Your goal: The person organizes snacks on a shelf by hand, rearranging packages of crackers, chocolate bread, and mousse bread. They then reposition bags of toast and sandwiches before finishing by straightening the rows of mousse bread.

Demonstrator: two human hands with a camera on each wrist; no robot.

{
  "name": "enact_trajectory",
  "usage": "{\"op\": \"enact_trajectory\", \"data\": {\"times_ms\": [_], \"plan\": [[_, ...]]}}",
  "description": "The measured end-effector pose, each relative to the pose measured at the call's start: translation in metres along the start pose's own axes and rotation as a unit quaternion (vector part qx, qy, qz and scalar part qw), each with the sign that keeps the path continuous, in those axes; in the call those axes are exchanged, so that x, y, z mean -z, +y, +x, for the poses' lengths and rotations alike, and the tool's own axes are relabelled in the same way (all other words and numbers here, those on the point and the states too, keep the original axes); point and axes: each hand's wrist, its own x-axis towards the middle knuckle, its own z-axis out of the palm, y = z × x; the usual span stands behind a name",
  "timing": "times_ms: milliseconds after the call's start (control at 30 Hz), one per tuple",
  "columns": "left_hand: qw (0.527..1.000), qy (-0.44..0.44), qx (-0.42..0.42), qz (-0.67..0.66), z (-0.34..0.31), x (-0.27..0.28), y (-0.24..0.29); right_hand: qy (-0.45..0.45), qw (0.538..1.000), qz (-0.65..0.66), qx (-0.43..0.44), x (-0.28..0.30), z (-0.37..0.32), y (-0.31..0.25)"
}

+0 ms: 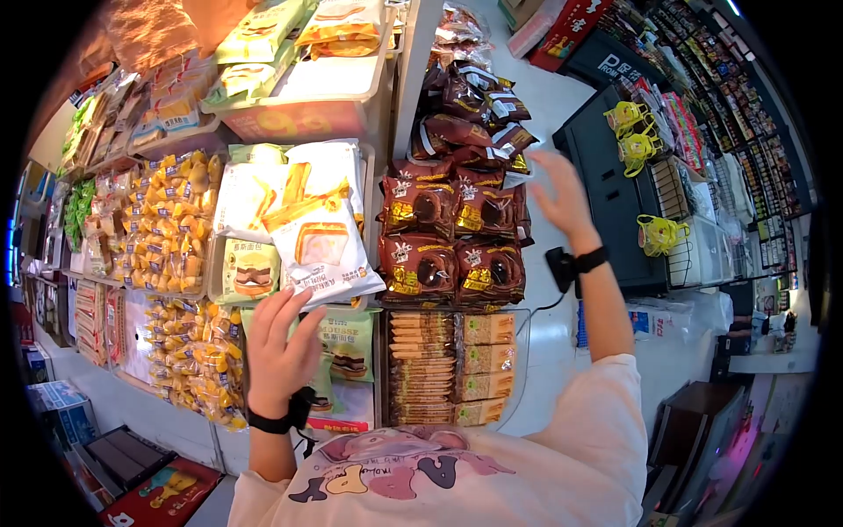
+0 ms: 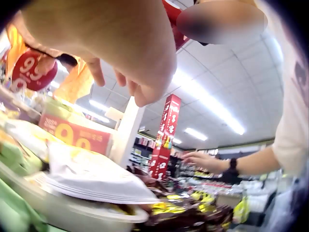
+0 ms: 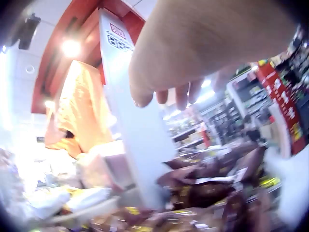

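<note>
L hand is lower left of ctr in the head view, fingers extended & slightly apart, nothing gripped; fingertips overlap the btm edge of the white bag, but the L wrist view shows a gap btw hand & bag, so looks like no contact. Bag lies aslant, left of ctr, its printed side up, partly over another white bag; in the L wrist view its sealed edge juts past the tray rim, lower left. Green pkgs sit below it, just right of the L hand. R hand is right of ctr, upper half, also w/ nothing held, fingers extended, thumb not clear; it's just right of the brown pkgs, which fill the ctr in rows & run to the top. R wrist view has it above them, fingers hanging loose, pic a bit blurred. Both wrists wear black straps. Snack bars stack at btm ctr, above the shirt. Yellow packs pile at left; pink price sign upper left; black counter at right.
</note>
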Motion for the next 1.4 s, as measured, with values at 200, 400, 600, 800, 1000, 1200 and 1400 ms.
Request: {"op": "enact_trajectory", "data": {"times_ms": [200,400,600,800,1000,1200,1400], "plan": [[0.99,0.018,-0.003,0.139,-0.029,0.046,-0.03,0.058,0.949,-0.286,-0.116,0.109,-0.138,0.097],[0.97,0.043,0.051,0.232,-0.078,0.083,-0.052,-0.01,0.829,-0.389,-0.401,0.18,-0.373,0.079],[0.969,0.039,0.059,0.238,-0.099,0.094,-0.037,0.059,0.814,-0.31,-0.488,0.115,-0.511,-0.066],[0.978,0.028,0.039,0.205,-0.121,0.1,-0.02,-0.078,0.826,-0.106,-0.548,0.006,-0.555,-0.222],[0.987,-0.009,0.077,0.14,-0.133,0.108,-0.003,0.023,0.837,-0.064,-0.543,0.028,-0.527,-0.214],[0.988,0.024,0.104,0.109,-0.121,0.108,-0.003,-0.076,0.824,0.179,-0.532,0.089,-0.327,-0.225],[0.973,0.069,0.196,0.1,-0.129,0.119,-0.005,-0.011,0.732,0.552,-0.399,-0.022,-0.17,-0.318]]}}
